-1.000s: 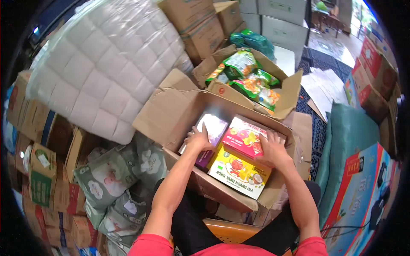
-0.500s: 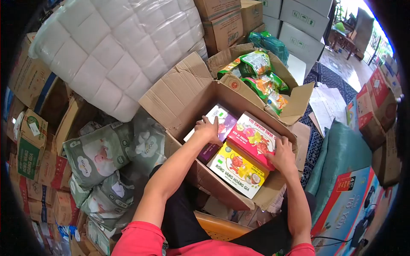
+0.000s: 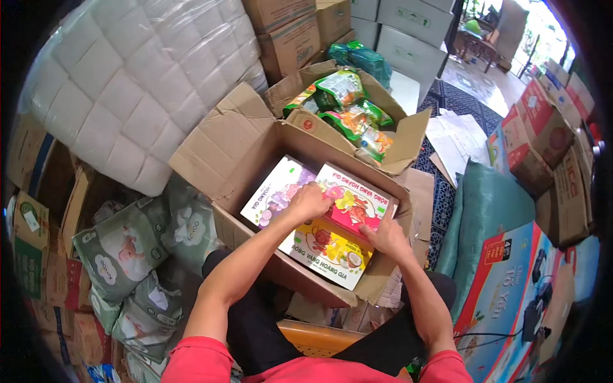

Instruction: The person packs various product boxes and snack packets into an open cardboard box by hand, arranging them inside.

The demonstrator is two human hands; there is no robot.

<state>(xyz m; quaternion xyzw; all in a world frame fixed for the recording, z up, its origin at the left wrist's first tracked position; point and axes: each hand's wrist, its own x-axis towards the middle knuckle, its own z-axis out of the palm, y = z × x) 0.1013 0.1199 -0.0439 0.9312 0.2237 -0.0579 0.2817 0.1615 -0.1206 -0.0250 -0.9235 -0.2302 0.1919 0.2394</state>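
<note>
Pouch carton (image 3: 410, 142) behind open box (image 3: 220, 137); grey-green packs (image 3: 121, 252) left, teal cushion (image 3: 495, 204) right.

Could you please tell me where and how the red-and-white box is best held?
Probably by its left and right ends, from above: the red-and-white box has its broad top facing up, seems higher than the yellow box, and the carton surrounds it.

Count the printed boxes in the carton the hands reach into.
3: purple-and-white box at left, red box at right, yellow box at the near side. Others may be hidden beneath.
</note>
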